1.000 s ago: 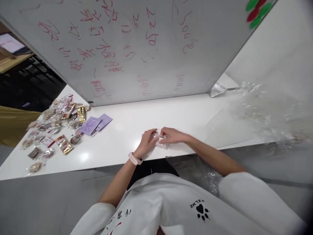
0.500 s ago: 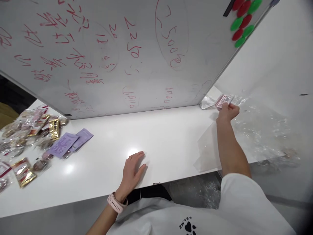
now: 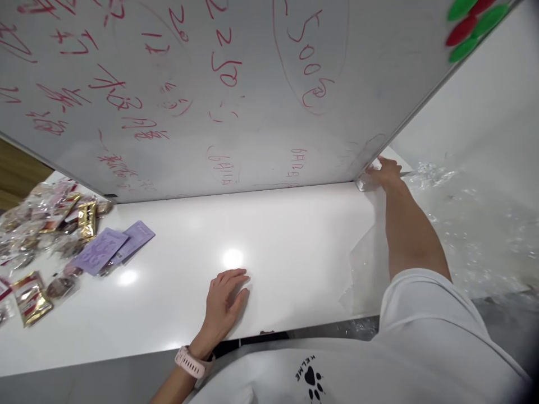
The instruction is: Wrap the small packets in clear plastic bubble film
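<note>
My left hand (image 3: 224, 300) lies on the white table (image 3: 286, 252), fingers apart and slightly bent, holding nothing. A pink watch band circles that wrist. At the right end of the whiteboard (image 3: 252, 101), my right hand (image 3: 386, 171) reaches to its lower corner with fingers curled. A bit of clear plastic wrap (image 3: 367, 180) lies under this hand. Something whitish shows at the fingertips, but the board's edge and the hand hide what it is. Beneath the right forearm is a sheet of translucent plastic (image 3: 364, 269).
Many small wrapped packets (image 3: 59, 224) are heaped at the table's left, with two purple sachets (image 3: 101, 249) and a gold packet (image 3: 31, 300) in front. Clear plastic bags (image 3: 475, 224) spread over the right side. Red and green magnets (image 3: 463, 31) sit on the board.
My right hand has moved in behind the whiteboard's edge, and the small pink-and-white packet in its fingers no longer shows. My view has shifted; the left hand stays on the table.
</note>
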A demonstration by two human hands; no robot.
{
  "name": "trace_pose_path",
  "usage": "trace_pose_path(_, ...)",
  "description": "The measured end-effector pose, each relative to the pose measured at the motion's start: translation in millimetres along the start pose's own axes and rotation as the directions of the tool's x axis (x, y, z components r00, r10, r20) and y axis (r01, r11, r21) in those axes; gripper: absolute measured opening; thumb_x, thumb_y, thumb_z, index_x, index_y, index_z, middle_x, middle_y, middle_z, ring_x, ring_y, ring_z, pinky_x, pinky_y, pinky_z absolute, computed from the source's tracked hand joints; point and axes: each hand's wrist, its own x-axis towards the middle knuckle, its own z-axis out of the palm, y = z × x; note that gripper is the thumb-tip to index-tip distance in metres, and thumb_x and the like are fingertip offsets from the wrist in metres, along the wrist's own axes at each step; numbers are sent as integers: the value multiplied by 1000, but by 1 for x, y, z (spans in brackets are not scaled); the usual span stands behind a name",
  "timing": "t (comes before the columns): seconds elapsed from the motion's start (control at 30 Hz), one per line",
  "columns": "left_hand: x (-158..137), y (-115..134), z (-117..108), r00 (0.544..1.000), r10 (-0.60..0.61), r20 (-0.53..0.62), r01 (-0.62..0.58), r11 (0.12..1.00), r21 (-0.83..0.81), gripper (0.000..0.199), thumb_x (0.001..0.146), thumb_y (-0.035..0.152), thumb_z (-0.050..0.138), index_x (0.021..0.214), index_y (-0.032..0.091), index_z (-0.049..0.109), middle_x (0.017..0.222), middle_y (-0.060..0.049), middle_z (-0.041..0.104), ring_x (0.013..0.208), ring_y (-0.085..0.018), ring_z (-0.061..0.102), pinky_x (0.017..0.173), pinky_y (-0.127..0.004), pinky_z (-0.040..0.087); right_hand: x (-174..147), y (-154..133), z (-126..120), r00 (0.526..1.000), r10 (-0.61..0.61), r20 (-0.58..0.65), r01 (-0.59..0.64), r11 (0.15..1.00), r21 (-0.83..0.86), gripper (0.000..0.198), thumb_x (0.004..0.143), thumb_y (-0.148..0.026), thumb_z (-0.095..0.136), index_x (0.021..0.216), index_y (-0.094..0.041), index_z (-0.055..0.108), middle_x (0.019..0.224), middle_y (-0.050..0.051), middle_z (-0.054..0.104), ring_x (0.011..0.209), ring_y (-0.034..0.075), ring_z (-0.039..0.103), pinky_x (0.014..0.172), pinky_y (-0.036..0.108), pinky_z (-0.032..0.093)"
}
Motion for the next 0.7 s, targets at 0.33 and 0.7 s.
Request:
trace_pose_path(0.33,0,-3,2,999,-26,20,27,999,-24,19,95,31,55,108,28,68,124,-3,68,118,-25,57,97,-46,43,-312,-14,-21,958,144,247,-133,989,-61,66,100,-57,26,154,-20,37,163,14,27,150,34,22,117,56,25)
trace_pose_path(0.7,-35,12,-3,992,89,86,-66,969,-239,71,86,47,69,147,28,37,158,-12,34,148,-31,28,119,-55,28,-373,-216,-36,915,-358,188,137,713,688,62,101,-59,24,157,-33,29,163,3,28,151,23,24,120,47,28)
